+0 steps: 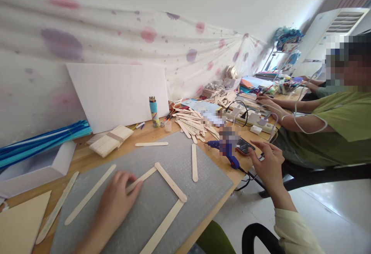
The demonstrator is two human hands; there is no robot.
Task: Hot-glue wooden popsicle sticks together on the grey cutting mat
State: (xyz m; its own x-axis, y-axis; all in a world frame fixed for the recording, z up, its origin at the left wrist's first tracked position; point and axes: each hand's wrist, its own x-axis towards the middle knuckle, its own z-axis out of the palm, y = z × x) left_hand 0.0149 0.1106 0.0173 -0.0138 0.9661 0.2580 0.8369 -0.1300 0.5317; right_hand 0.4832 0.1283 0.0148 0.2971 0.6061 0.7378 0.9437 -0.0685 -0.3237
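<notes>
Pale wood shows first at the left grip (118, 196), which is closed on a flat stick (148, 173), thumb on one side and bent fingers on the other. This held stick lies low over a grey cutting mat (130, 225) on the wooden tabletop (145, 133); its far end meets a second stick (171, 182) ahead and to the right of the left grip, and that one's near end overlaps a third stick (164, 225), which runs back toward the person, so the three make an open-sided frame. Just left of the left grip lies a loose stick (89, 195), and beyond the left grip another loose stick (151, 144) rests near the mat's far edge. The right grip (269, 165) is raised, fingers bent and thumb apart from the forefinger; it seems to hold nothing, though its palm is hard to make out. Left of the right grip is a blue glue gun (232, 160), with a phone (245, 146) nearer its fingertips. Farther off, ahead and left of the right grip, is a heap of sticks (189, 123); ahead of the left grip are a banded bundle of sticks (111, 141) and a pencil tube (154, 114), with a white board (121, 95) leaning behind. To the right of the right grip sits a person in a green top (348, 126).
</notes>
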